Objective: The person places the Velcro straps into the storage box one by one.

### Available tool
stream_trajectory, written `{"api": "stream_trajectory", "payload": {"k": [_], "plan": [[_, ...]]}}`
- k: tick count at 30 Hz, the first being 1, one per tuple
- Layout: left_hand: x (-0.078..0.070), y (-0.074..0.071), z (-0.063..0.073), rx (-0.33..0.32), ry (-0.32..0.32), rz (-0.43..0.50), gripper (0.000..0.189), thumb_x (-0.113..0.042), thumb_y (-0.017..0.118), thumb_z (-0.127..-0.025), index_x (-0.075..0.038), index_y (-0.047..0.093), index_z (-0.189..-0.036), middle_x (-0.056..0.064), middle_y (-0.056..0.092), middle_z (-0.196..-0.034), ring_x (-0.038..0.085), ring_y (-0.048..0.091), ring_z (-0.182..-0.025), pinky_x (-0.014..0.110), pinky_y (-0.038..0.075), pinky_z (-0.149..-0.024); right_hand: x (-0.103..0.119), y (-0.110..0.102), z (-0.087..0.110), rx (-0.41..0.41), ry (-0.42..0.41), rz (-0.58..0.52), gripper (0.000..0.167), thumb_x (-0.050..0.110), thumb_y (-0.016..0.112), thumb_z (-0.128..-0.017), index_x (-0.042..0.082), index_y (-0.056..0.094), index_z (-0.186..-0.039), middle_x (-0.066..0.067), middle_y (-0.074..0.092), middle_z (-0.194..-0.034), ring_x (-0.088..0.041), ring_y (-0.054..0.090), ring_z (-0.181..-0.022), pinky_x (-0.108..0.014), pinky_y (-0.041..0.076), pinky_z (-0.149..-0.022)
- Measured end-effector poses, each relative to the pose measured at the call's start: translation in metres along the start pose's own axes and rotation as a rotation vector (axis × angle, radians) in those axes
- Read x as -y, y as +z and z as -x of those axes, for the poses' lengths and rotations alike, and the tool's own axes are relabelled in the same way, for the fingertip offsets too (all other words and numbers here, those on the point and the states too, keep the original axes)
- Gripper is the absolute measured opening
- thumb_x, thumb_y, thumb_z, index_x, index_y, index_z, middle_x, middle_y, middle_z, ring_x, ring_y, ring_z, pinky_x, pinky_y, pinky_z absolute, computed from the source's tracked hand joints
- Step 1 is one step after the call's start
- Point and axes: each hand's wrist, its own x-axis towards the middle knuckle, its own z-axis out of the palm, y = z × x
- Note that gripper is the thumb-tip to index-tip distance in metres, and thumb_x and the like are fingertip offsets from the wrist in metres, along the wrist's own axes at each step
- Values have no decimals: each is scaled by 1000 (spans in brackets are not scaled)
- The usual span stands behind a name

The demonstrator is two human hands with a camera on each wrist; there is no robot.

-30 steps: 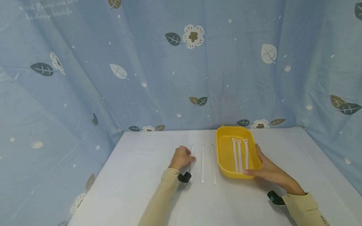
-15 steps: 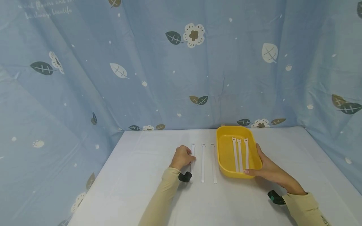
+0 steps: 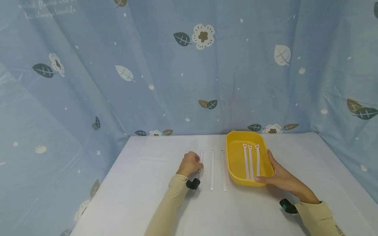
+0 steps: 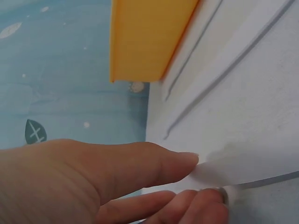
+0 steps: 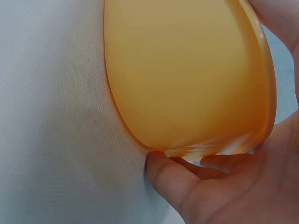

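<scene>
My left hand pinches the leftmost of three flat white cable straps on the table. In the left wrist view, thumb and fingers meet at the edge of this strap. Two more straps lie parallel to its right, a middle strap and a right-hand strap. My right hand grips the near right corner of a yellow plastic tray, thumb over the rim and fingers along the outer side. Inside the tray lie three slotted-end white straps, among them a middle strap.
A white cloth-covered table carries everything. Behind it hangs a blue patterned curtain, meeting the table's back edge close to the tray. Black wrist cameras, such as the left one, sit near both sleeves.
The left fingertips have shifted very slightly to the left on the strap. The right hand and the tray have stayed in place.
</scene>
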Motion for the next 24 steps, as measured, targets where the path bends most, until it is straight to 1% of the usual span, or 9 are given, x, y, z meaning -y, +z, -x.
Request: {"api": "stream_trajectory", "payload": {"k": [5, 7, 12, 19, 24], "plan": [[0, -3, 0, 21, -6, -23, 31, -5, 77, -84, 5, 71, -112, 9, 74, -87, 13, 65, -62, 26, 56, -63, -1, -1, 0, -6, -25, 10, 134, 33, 81, -86, 12, -29, -159, -31, -6, -171, -51, 18, -153, -83, 19, -114], [0, -4, 0, 32, -11, -19, 31, -5, 76, -85, 6, 70, -114, 9, 75, -87, 13, 66, -64, 27, 57, -64, 0, -1, 0, -7, -30, 10, 133, 33, 81, -86, 12, -29, -160, -31, -5, -171, -50, 19, -152, -83, 20, -114], [-1, -6, 0, 46, -16, -27, 32, -3, 73, -87, 7, 70, -117, 11, 75, -89, 15, 69, -68, 31, 60, -70, 2, -1, 0, -10, -18, 9, 134, 33, 81, -86, 14, -29, -160, -30, -7, -171, -52, 16, -154, -84, 18, -114], [-1, -7, 0, 42, -18, -42, 32, -1, 72, -86, 7, 70, -117, 11, 76, -91, 15, 69, -69, 30, 60, -70, 3, 0, 1, -5, -14, 7, 134, 33, 81, -86, 13, -29, -159, -30, -9, -171, -55, 11, -155, -84, 17, -114], [-1, -6, -1, 40, -18, -50, 34, -2, 72, -86, 7, 70, -119, 10, 76, -90, 14, 70, -68, 31, 60, -72, 3, 0, 1, -4, -16, 5, 134, 31, 81, -86, 14, -29, -160, -30, -9, -171, -56, 10, -155, -84, 17, -114]]}}
